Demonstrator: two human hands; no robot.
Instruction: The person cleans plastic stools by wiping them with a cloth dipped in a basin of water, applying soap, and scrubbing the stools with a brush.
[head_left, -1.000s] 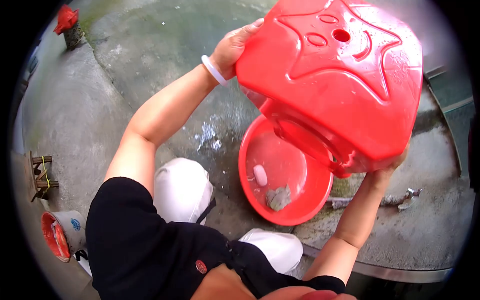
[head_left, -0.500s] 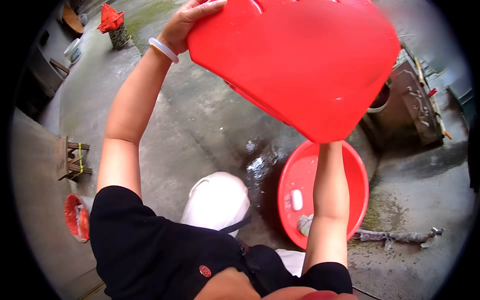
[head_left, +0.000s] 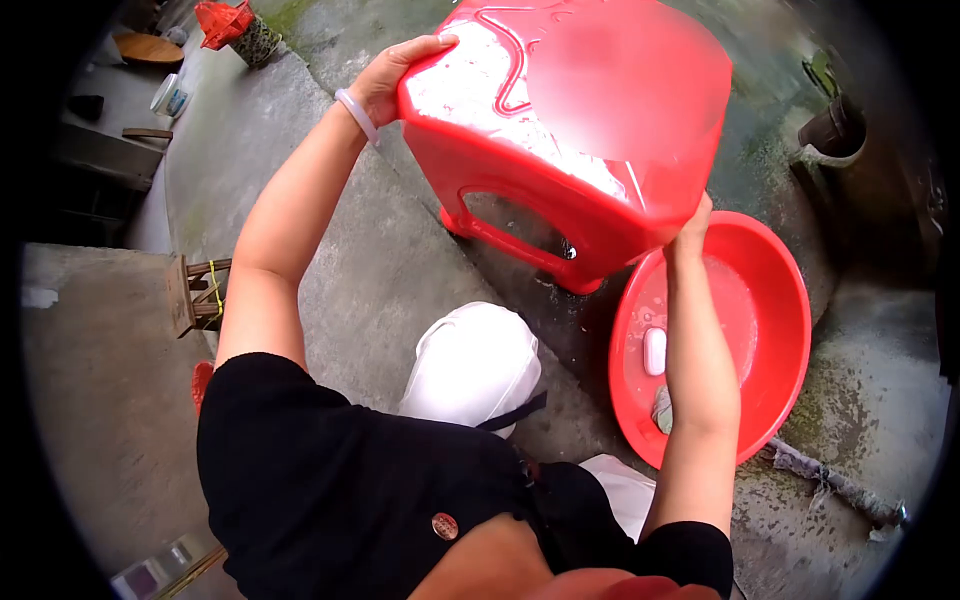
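Note:
A red plastic stool (head_left: 540, 165) with a wet, shiny seat is held out in front of me, its seat tilted toward me. My left hand (head_left: 397, 78), with a pale bangle at the wrist, grips the seat's left corner. At the near right corner my right hand (head_left: 690, 235) holds the stool, most of its fingers hidden behind the edge. Below my right forearm stands a red basin (head_left: 780, 330) with a little water in it. Inside the basin are a white soap-like bar (head_left: 655, 351) and a greyish cloth (head_left: 663, 410), partly covered by my forearm.
A small wooden stool (head_left: 195, 295) stands at the left. Farther back are a red basket (head_left: 222, 22) on a patterned bin and a white bucket (head_left: 170, 97). A dark pot (head_left: 835, 130) is at the right, and a cloth-wrapped pole (head_left: 840, 490) lies beside the basin.
The stool has come down and tilted, so a side opening and lower rail now show. Both hands still hold it. The view has shifted, with the basin appearing farther right.

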